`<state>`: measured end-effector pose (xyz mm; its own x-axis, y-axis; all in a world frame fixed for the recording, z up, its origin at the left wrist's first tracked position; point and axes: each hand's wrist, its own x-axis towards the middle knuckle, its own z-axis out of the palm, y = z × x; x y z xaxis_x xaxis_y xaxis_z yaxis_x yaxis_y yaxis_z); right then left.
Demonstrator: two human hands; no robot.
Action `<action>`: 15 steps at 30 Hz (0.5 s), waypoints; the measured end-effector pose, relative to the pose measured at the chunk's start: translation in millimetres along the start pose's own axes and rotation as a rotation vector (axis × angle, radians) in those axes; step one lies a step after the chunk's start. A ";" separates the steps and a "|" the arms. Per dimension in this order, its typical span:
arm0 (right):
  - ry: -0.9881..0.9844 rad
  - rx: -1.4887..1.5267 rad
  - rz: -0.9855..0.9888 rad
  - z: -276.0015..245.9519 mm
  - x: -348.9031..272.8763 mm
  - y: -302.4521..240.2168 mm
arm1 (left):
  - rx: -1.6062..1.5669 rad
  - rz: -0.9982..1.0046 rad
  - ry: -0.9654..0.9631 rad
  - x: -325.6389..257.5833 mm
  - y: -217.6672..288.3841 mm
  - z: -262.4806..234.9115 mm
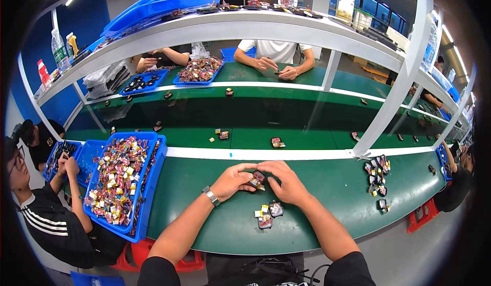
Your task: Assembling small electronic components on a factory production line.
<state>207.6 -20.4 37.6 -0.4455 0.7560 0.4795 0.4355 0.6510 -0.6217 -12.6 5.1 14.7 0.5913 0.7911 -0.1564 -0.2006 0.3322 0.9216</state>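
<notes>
My left hand (232, 183) pinches a small black-cased part (257, 179) with reddish and clear pieces on it, above the green work surface (215, 230). Curved around its far side, my right hand (288, 184) has fingertips at the part's upper edge and its thumb held apart. The fingertips of both hands come close together, hiding some of the part. Nearer to me, a few similar parts lie in a cluster: a dark-framed one (276, 209), and a reddish one (265, 221) with white and yellow tabs beside it.
Left stands a blue tray (162, 155) heaped with small wrapped pieces. More black parts (377, 171) lie at right. Beyond a white rail (245, 153), a green belt (189, 138) carries scattered parts. A white shelf frame (391, 76) rises ahead. Co-workers sit left, right and opposite.
</notes>
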 end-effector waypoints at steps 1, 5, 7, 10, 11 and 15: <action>0.083 -0.041 -0.006 0.8 -0.9 0.1 | -0.001 0.000 0.000 0.6 0.0 1.9; 0.164 -0.161 0.037 12.5 -0.5 -11.7 | -0.095 0.027 0.017 1.3 -3.2 4.0; 0.183 -0.206 0.012 15.6 0.1 -11.6 | -0.122 0.024 0.004 1.8 -5.0 3.5; 0.171 -0.279 -0.056 16.8 0.6 -4.3 | -0.142 0.017 0.002 3.3 -7.0 4.2; 0.162 -0.273 -0.074 16.2 0.9 -2.3 | -0.141 0.021 0.003 3.4 -6.7 6.7; 0.102 -0.173 -0.026 13.5 0.6 0.9 | -0.138 0.021 -0.007 3.9 -8.7 9.0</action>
<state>197.2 -20.3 28.9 -0.3806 0.7363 0.5595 0.5566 0.6655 -0.4973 -1.6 0.7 9.2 0.5915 0.7950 -0.1347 -0.3182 0.3836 0.8670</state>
